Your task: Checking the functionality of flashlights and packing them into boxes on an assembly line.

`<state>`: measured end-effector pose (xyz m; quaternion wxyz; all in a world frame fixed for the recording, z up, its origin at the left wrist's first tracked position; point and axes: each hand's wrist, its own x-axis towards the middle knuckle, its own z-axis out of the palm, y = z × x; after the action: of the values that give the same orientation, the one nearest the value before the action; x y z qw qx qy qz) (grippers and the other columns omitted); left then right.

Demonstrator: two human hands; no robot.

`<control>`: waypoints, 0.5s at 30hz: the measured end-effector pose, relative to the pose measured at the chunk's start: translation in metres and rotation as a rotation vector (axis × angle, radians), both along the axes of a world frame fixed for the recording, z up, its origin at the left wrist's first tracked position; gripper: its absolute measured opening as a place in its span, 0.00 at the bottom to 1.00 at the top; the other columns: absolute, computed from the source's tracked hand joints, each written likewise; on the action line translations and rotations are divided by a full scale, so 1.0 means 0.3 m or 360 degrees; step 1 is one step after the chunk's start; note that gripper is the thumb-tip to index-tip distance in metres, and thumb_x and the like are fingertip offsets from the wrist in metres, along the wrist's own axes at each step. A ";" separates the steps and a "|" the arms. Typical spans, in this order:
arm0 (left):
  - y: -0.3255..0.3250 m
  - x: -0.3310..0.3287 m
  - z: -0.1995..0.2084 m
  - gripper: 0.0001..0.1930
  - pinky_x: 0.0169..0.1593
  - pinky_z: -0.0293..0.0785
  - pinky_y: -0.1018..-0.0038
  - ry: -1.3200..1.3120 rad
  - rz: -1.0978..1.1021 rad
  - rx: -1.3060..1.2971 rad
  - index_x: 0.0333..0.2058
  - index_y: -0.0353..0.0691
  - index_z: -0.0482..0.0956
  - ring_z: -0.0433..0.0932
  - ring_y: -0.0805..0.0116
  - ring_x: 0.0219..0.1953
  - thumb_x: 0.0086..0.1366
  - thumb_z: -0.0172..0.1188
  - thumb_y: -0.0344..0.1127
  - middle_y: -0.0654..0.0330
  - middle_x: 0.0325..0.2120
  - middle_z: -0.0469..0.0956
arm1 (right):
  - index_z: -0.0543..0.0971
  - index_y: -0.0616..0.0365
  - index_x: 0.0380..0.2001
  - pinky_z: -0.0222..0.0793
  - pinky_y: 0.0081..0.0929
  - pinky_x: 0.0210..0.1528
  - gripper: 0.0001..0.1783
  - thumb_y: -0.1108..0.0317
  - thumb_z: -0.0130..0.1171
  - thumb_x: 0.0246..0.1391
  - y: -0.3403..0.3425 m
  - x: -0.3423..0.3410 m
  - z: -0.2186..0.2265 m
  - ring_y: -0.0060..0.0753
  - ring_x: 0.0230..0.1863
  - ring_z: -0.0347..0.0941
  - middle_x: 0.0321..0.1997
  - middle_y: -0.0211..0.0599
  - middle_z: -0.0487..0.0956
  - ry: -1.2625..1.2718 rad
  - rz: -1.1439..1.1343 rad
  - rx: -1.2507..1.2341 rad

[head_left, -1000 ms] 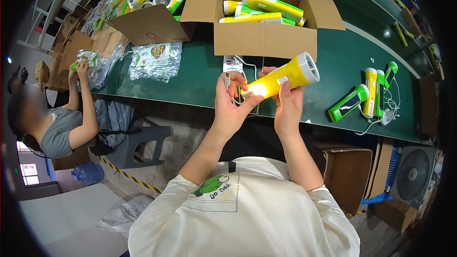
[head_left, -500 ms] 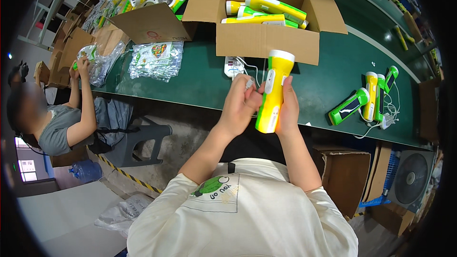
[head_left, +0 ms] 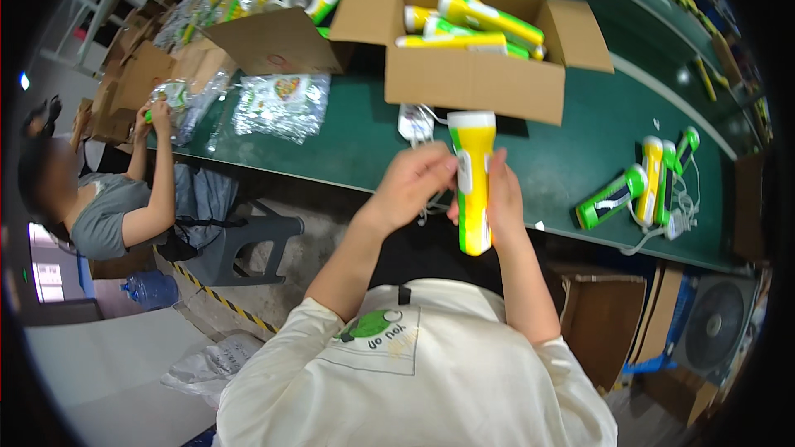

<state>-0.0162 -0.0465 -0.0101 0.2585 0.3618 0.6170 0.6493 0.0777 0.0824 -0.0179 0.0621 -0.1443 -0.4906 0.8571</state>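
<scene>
A yellow-and-green flashlight [head_left: 474, 182] with a white head stands nearly upright in front of me, head pointing away. My right hand [head_left: 503, 199] grips it from the right side, fingers behind the body. Close against its left side is my left hand [head_left: 414, 185], thumb and fingertips pinched by the switch panel. Part of a white cable [head_left: 428, 213] shows below that hand; its end is hidden by the fingers. Beyond the flashlight, a white power strip [head_left: 416, 122] lies on the green table [head_left: 356, 149].
Past my hands sits an open carton [head_left: 472, 87] of flashlights. Several flashlights [head_left: 613, 196] with white cables lie to the right. Clear plastic packets [head_left: 281, 108] are stacked left, near a seated person [head_left: 120, 207]. A cardboard box [head_left: 604, 323] stands below the table's edge.
The flashlight has turned more upright and come slightly nearer to me. My left hand has shifted a little, its fingertips now at the flashlight's side. The whole view has moved slightly.
</scene>
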 end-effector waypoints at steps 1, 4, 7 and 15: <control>0.000 0.009 0.010 0.13 0.32 0.67 0.79 -0.0096 -0.0022 -0.0016 0.26 0.34 0.70 0.69 0.78 0.27 0.67 0.49 0.35 0.63 0.23 0.70 | 0.71 0.62 0.38 0.69 0.22 0.15 0.38 0.33 0.31 0.57 -0.008 0.005 -0.007 0.29 0.15 0.72 0.24 0.38 0.73 -0.0059 -0.0078 0.0155; -0.002 0.014 0.000 0.12 0.34 0.66 0.80 -0.0157 -0.0095 -0.0031 0.25 0.35 0.71 0.69 0.77 0.28 0.67 0.48 0.35 0.64 0.23 0.71 | 0.69 0.63 0.36 0.70 0.23 0.16 0.37 0.34 0.30 0.58 -0.007 0.021 -0.031 0.29 0.16 0.73 0.24 0.39 0.74 0.0030 -0.0081 0.0223; -0.027 0.021 0.004 0.12 0.34 0.67 0.79 -0.0174 -0.0090 -0.0021 0.26 0.34 0.71 0.70 0.77 0.28 0.67 0.49 0.34 0.64 0.23 0.71 | 0.69 0.63 0.38 0.71 0.24 0.17 0.36 0.36 0.30 0.59 -0.014 0.035 -0.033 0.30 0.16 0.73 0.26 0.41 0.75 0.0096 0.0006 0.0223; -0.017 0.029 0.009 0.12 0.34 0.69 0.80 0.0015 -0.0130 -0.0071 0.25 0.34 0.71 0.70 0.76 0.28 0.67 0.48 0.33 0.63 0.23 0.70 | 0.67 0.62 0.41 0.71 0.22 0.19 0.34 0.38 0.33 0.60 -0.023 0.036 -0.031 0.29 0.18 0.73 0.26 0.41 0.75 0.0092 -0.0104 0.0307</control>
<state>-0.0073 -0.0517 -0.0074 0.2900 0.3839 0.6173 0.6225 0.0883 0.0755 -0.0271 0.1178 -0.1289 -0.5638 0.8072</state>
